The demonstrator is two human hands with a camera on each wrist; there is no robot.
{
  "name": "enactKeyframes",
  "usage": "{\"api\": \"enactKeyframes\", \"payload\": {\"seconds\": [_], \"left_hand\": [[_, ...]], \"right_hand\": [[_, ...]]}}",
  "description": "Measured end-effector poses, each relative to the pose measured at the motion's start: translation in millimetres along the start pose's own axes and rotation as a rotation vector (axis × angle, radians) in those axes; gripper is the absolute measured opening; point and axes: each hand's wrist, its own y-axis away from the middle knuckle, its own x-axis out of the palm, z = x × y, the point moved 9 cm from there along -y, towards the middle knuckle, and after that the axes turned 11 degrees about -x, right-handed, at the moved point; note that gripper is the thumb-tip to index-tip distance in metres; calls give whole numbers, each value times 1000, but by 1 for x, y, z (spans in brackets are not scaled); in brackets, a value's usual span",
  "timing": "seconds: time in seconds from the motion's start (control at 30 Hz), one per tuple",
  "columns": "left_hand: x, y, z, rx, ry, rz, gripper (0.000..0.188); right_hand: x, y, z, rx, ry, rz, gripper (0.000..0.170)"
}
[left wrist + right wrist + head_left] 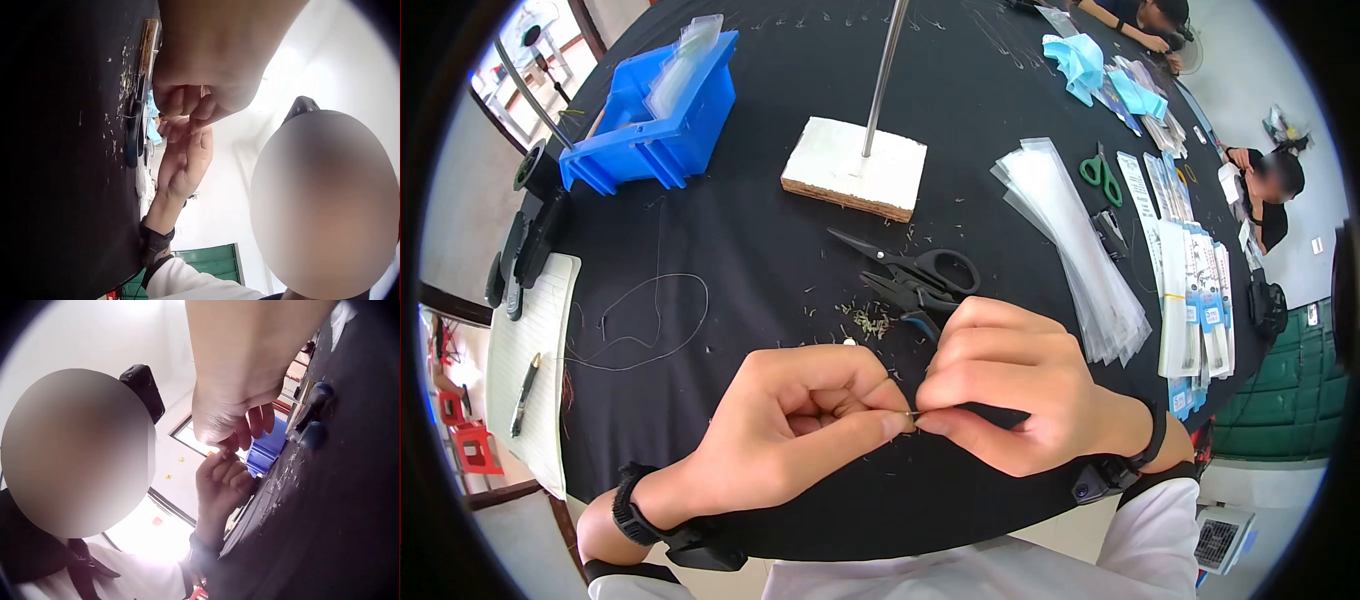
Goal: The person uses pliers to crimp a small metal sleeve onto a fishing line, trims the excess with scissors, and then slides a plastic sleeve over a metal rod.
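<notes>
My left hand (pixel 785 430) and right hand (pixel 1010 385) meet fingertip to fingertip over the near part of the black-covered table. Between them, thumb and forefinger of each hand pinch a tiny, thin, brownish piece (pixel 911 414); its kind I cannot tell, as the fingertips hide most of it. The left hand's other fingers curl into the palm. Just beyond the right hand lie black-bladed scissors (pixel 915 265) and a second dark cutting tool (pixel 895 290), partly behind the fingers. Small greenish clippings (pixel 868 320) are scattered in front of the hands.
A white block (pixel 840 165) with a metal rod stands ahead. Further left are a blue bin (pixel 690 125), a looped thread (pixel 700 300) and a notebook (pixel 535 350) with a pen. To the right lie clear plastic sleeves (pixel 1070 240), green-handled scissors (pixel 1100 175) and packets (pixel 1200 290).
</notes>
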Motion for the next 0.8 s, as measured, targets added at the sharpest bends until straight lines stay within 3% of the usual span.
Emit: {"api": "enactKeyframes", "payload": {"seconds": [0.3, 0.53, 0.8], "left_hand": [[2, 4, -12, 151, -249, -66, 3], [5, 4, -13, 172, -322, -76, 3], [3, -1, -11, 138, -347, -74, 3]], "right_hand": [[5, 2, 8, -127, 130, 58, 22], [8, 5, 21, -299, 254, 76, 14], [10, 12, 16, -298, 244, 18, 15]]}}
